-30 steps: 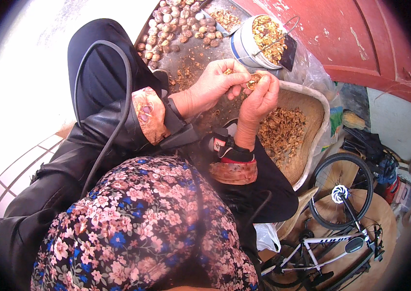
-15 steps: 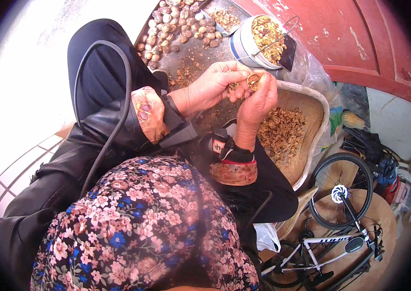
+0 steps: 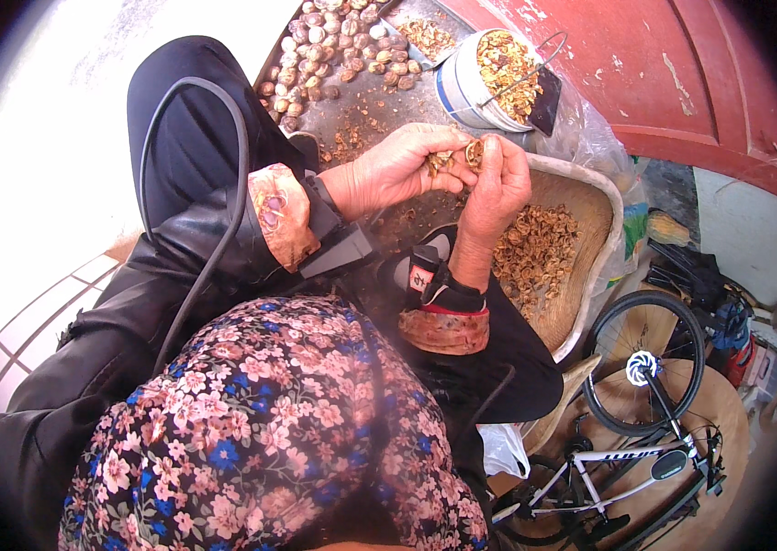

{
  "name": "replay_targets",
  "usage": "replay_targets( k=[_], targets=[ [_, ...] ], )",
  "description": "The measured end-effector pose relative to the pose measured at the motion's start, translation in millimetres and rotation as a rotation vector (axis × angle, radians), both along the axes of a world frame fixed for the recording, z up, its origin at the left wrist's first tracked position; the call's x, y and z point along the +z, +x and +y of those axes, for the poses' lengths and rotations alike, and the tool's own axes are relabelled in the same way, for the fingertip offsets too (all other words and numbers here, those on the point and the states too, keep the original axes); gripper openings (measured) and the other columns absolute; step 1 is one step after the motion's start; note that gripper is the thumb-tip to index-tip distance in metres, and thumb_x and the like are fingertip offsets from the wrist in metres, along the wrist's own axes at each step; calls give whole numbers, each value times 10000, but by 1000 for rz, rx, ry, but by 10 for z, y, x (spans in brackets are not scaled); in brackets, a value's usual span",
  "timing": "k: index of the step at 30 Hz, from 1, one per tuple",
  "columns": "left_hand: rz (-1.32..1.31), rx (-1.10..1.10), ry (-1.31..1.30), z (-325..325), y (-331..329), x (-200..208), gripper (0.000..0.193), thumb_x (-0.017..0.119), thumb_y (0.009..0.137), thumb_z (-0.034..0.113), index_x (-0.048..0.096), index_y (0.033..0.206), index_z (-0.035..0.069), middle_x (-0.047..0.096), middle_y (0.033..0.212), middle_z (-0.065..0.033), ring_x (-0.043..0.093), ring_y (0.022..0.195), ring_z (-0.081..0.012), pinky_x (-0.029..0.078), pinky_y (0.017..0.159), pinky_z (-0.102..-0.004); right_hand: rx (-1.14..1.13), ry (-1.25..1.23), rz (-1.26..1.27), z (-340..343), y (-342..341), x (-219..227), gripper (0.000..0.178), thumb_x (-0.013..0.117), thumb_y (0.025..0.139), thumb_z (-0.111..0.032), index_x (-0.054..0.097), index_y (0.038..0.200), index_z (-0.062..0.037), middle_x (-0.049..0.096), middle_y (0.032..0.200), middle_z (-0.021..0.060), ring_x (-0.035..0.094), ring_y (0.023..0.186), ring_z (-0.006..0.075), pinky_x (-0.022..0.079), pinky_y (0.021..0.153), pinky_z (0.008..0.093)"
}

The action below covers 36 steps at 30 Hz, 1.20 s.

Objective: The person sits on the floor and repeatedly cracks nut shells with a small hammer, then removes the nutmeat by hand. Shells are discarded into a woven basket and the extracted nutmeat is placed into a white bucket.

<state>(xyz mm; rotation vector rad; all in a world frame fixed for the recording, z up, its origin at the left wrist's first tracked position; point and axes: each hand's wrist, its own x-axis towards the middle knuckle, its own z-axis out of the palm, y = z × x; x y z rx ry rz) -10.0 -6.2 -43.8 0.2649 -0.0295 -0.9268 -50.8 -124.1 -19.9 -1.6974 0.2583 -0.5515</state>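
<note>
My left hand [image 3: 399,167] is closed around walnut kernel pieces [image 3: 441,163], which rest on its curled fingers below the thumb. Close beside it, my right hand [image 3: 498,188] pinches a piece of walnut shell [image 3: 474,153] between thumb and fingers, its hollow side partly showing. The fingertips of both hands nearly meet at the shell. Below and right of my right hand lies a wide pale basket [image 3: 610,197] with a heap of brown broken walnut shells [image 3: 535,253] in it.
A white bucket [image 3: 454,96] of walnut kernels with a wire handle stands beyond my hands. Whole walnuts [image 3: 342,41] are piled at the far left of it, near a tray of small pieces [image 3: 425,39]. A red door [image 3: 654,69] and a bicycle [image 3: 645,367] are at the right.
My right hand has shifted slightly to the right and turned the walnut shell. My left hand has opened a little, showing more of the kernel pieces.
</note>
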Motion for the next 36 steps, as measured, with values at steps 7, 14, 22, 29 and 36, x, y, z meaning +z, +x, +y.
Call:
replay_targets(
  k=[7,14,22,29,36],
  targets=[
    [23,30,-76,18,54,-37,199,491,881,92,535,1015,-49,598,899,-120,619,791,-193,551,672,-258,94,-75,38,-27,-8,111,118,544,858,-85,586,921,5,572,746,1,514,671,58,426,618,205],
    [0,132,-20,12,20,4,171,519,878,120,549,971,-21,595,904,-81,610,804,-153,542,691,-239,142,-87,112,5,-43,181,192,617,805,-97,603,978,-14,559,785,10,522,725,77,434,638,224],
    [-42,173,77,10,44,-4,114,584,848,127,543,905,37,588,845,-44,591,737,-111,507,628,-205,155,-282,76,5,-52,220,205,649,753,-75,623,953,-40,580,828,40,562,700,117,455,607,236],
    [-78,207,168,21,29,0,139,636,807,108,536,876,41,577,794,-33,554,667,-79,464,561,-180,179,-496,115,48,-50,327,212,664,722,-58,624,929,-38,637,808,62,608,696,131,477,617,249],
    [-275,124,250,81,50,-5,105,636,814,126,554,840,65,561,745,24,540,622,-34,452,560,-158,219,-328,224,-9,-97,347,161,619,762,-30,623,922,-16,667,802,76,634,736,116,491,680,247]
  ],
)
